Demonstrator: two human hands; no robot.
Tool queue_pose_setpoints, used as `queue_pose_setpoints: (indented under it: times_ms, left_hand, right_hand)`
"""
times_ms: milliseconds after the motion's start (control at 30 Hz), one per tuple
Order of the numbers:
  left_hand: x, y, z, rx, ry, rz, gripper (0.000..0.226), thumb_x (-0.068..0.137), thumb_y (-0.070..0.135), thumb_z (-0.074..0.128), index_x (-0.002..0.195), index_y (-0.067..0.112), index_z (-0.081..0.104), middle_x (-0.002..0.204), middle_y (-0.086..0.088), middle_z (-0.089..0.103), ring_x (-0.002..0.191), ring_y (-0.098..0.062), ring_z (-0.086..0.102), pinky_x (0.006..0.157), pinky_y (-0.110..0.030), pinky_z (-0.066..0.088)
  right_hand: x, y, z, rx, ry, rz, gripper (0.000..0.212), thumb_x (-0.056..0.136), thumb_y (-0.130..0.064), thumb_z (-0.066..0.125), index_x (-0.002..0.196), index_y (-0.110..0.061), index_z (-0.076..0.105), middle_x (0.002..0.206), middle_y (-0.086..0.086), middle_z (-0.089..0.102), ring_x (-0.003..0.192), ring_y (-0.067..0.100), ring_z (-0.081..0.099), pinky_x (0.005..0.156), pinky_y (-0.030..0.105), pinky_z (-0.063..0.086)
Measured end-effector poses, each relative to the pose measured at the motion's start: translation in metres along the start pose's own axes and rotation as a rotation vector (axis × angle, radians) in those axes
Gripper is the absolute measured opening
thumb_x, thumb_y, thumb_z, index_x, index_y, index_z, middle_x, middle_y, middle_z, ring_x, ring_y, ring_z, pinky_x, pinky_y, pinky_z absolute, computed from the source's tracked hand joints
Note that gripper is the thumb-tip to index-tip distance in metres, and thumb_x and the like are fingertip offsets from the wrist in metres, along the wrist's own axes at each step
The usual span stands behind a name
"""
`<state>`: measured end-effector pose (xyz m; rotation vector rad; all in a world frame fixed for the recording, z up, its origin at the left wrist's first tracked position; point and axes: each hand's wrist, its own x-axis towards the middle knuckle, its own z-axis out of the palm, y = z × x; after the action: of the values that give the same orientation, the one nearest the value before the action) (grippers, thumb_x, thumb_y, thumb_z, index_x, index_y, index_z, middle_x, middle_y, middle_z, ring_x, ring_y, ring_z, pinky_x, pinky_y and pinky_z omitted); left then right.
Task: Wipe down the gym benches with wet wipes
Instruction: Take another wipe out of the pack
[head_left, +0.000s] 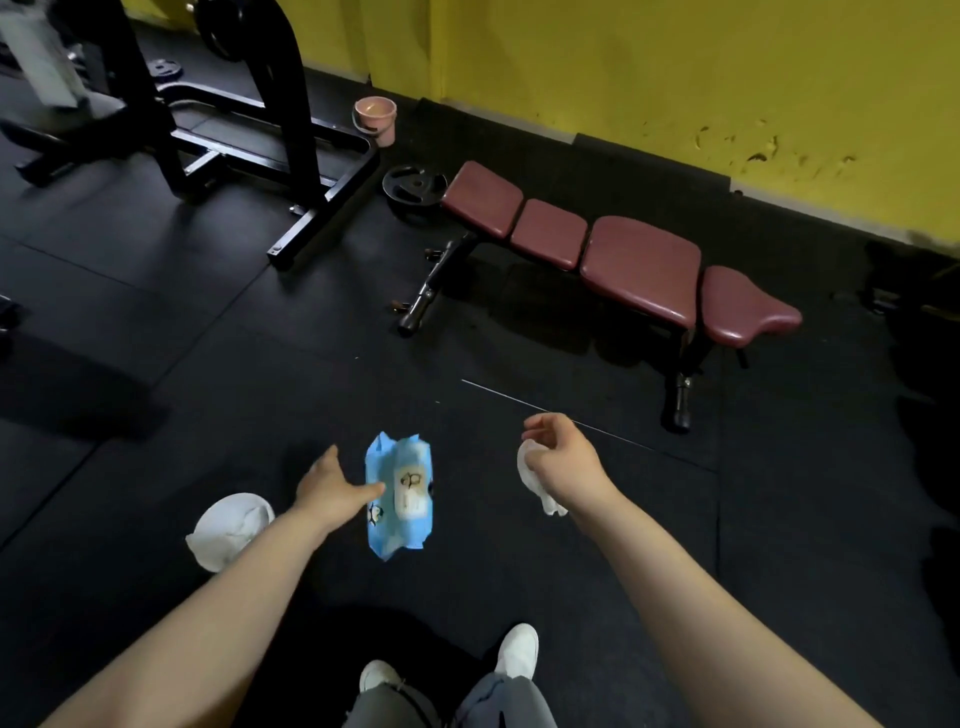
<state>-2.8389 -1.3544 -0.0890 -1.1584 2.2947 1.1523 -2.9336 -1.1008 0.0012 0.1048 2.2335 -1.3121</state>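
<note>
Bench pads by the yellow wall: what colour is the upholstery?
Dark red, maroon-like, on all four pads of the bench; the frame is black. Seen in the head view.

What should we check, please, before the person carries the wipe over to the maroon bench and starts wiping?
1. Wipe in hand: ok. The right hand grips a white wipe.
2. Left hand free: ok. Its fingers are straight, reaching toward the blue wipe pack on the floor.
3. Pack closed: cannot tell; the flap is too small to judge.
4. Bench pads clear: ok. Nothing lies on the maroon cushions.
5. Path to the bench: ok. The black floor between shows no obstacles.
6. White bag by the left forearm for used wipes: cannot tell its purpose.
</note>
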Motion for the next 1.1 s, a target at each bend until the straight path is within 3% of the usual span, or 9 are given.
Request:
queue_pose_setpoints:
  times_ms: [133,300,433,533,633,733,867,1000,1100]
  left_hand:
    - [0.0,-0.008,0.005,-0.076,-0.052,0.08,0.08,0.084,0.03,0.073,0.152,0.016,0.032,0.153,-0.005,0.039,0.138,-0.023,0.04,0.111,-0.034,0.034]
    - [-0.017,0.008,0.003,-0.194,-0.225,0.293,0.053,0.09,0.03,0.066,0.14,0.03,0.047,0.141,0.009,0.051,0.133,-0.009,0.044,0.108,-0.027,0.035]
    - [-0.035,0.034,-0.013,-0.322,-0.424,0.448,0.057,0.092,0.026,0.066,0.143,0.033,0.043,0.141,0.02,0.046,0.132,0.004,0.04,0.106,-0.016,0.034]
    - [-0.039,0.055,-0.024,-0.382,-0.534,0.446,0.05,0.094,0.017,0.064,0.139,0.028,0.045,0.125,0.015,0.056,0.116,0.002,0.053,0.086,-0.005,0.044]
    - [-0.034,0.073,-0.029,-0.438,-0.539,0.456,0.025,0.093,0.011,0.063,0.118,0.013,0.063,0.107,-0.004,0.072,0.1,-0.014,0.066,0.081,-0.019,0.051]
    - [-0.023,0.093,-0.029,-0.515,-0.556,0.425,0.012,0.094,0.014,0.061,0.101,0.006,0.066,0.091,-0.005,0.068,0.088,-0.019,0.062,0.078,-0.028,0.051]
    - [-0.006,0.131,-0.022,-0.652,-0.617,0.43,0.011,0.098,0.016,0.055,0.098,0.012,0.066,0.096,-0.008,0.068,0.091,-0.022,0.064,0.084,-0.04,0.052]
    - [0.02,0.179,-0.011,-0.673,-0.54,0.439,0.013,0.1,0.02,0.052,0.101,0.017,0.065,0.101,-0.009,0.068,0.096,-0.023,0.064,0.085,-0.041,0.049]
    - [0.042,0.214,-0.003,-0.637,-0.451,0.387,0.014,0.1,0.024,0.053,0.101,0.022,0.066,0.108,-0.01,0.07,0.104,-0.029,0.066,0.089,-0.049,0.052]
  right_hand:
    - [0.0,0.002,0.016,-0.016,0.021,-0.021,0.033,0.084,-0.004,0.057,0.11,-0.023,0.055,0.102,-0.006,0.062,0.089,0.01,0.06,0.062,0.017,0.045]
    - [-0.007,-0.009,0.032,0.101,-0.071,-0.032,0.031,0.067,-0.023,0.067,0.098,-0.021,0.063,0.092,-0.001,0.072,0.085,0.016,0.068,0.064,0.023,0.05]
    - [-0.009,-0.017,0.039,0.126,-0.143,-0.082,0.014,0.079,-0.013,0.07,0.093,-0.017,0.069,0.092,0.004,0.072,0.082,0.016,0.068,0.063,0.022,0.052]
    - [-0.008,-0.023,0.038,0.217,-0.167,-0.106,0.01,0.086,-0.008,0.065,0.095,-0.01,0.069,0.087,0.006,0.072,0.075,0.016,0.067,0.064,0.025,0.052]
    - [-0.002,-0.029,0.03,0.381,-0.155,-0.118,0.009,0.09,-0.006,0.062,0.095,-0.002,0.067,0.081,0.011,0.069,0.07,0.02,0.062,0.062,0.03,0.051]
    - [0.012,-0.032,0.013,0.49,-0.117,-0.085,0.01,0.093,-0.01,0.061,0.092,-0.006,0.069,0.081,0.011,0.068,0.07,0.019,0.063,0.062,0.03,0.05]
    - [0.047,-0.029,-0.018,0.594,-0.22,0.028,0.021,0.095,-0.022,0.061,0.104,-0.006,0.07,0.094,0.018,0.066,0.079,0.028,0.063,0.068,0.037,0.05]
    - [0.087,-0.026,-0.047,0.627,-0.412,0.049,0.043,0.089,-0.025,0.067,0.123,0.0,0.061,0.12,0.026,0.064,0.107,0.036,0.063,0.095,0.045,0.048]
    - [0.12,-0.035,-0.071,0.595,-0.354,0.018,0.018,0.089,-0.012,0.065,0.105,-0.007,0.07,0.107,0.021,0.069,0.091,0.029,0.067,0.081,0.039,0.052]
